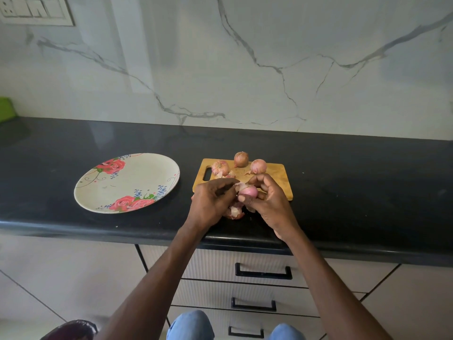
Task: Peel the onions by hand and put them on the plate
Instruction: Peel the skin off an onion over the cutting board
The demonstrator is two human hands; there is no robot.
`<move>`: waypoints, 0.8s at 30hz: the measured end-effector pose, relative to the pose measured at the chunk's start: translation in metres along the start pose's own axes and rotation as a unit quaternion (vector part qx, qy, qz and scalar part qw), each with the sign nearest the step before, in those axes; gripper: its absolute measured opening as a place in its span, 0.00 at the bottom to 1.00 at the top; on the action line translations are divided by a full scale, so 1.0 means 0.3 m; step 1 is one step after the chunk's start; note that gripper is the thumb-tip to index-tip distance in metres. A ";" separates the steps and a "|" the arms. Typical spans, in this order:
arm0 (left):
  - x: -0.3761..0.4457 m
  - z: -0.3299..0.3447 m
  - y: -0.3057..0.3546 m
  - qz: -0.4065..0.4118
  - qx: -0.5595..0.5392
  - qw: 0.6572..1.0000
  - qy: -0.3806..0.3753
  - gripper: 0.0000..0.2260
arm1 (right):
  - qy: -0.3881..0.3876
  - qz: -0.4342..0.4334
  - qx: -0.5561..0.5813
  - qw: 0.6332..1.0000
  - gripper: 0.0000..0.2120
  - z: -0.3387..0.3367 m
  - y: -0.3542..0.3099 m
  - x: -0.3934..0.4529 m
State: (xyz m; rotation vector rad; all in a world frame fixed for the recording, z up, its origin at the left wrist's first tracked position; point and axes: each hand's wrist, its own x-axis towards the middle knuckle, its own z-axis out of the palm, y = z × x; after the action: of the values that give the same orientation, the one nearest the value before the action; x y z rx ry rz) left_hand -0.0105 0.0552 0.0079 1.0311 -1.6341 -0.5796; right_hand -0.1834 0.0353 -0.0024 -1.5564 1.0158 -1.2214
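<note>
**Both hands on one onion at the near edge of the board**

The half-peeled onion sits between the two hands, above the front edge of the wooden cutting board. Its exposed flesh is pale purple and glossy. The right hand cradles it with fingers curled round its far and right side and the thumb against its near side. The left hand has its fingers bent in toward the onion's left side, where they pinch a loose flap of skin that stands off the bulb.

Just below the fingers, on the dark surface between the wrists, lies a small heap of torn peelings. Beyond the fingers, at the far side of the board, three unpeeled onions stand close together: one to the left, one at the back edge and one to the right. A few skin scraps lie on the board between them and the hands.

Well to the left of the left hand's fingers, apart from the board, a flower-patterned plate rests on the surface, and no onion lies on it.
</note>
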 end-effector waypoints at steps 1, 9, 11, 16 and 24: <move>0.004 0.000 -0.005 0.009 0.011 1.000 -0.007 0.07 | 0.006 0.008 0.007 1.000 0.23 -0.001 0.004 0.001; 0.016 0.008 -0.028 0.002 0.054 0.999 0.002 0.06 | -0.010 -0.004 -0.002 1.000 0.19 0.006 0.001 -0.001; 0.011 0.011 -0.031 -0.016 0.048 0.998 0.020 0.05 | -0.011 -0.002 0.009 1.000 0.15 0.002 -0.001 -0.001; 0.020 -0.003 -0.052 -0.050 0.038 0.992 0.106 0.10 | 0.024 -0.001 0.091 0.996 0.13 -0.014 -0.018 -0.007; 0.020 -0.007 -0.028 -0.008 0.092 0.995 0.044 0.21 | 0.044 0.024 0.106 0.993 0.18 -0.012 -0.007 0.003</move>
State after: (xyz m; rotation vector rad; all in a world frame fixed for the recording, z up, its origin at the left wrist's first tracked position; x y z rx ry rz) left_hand -0.0059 0.0460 0.0049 1.1890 -1.6235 -0.3932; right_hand -0.1865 0.0345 0.0003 -1.3172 0.9411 -1.3285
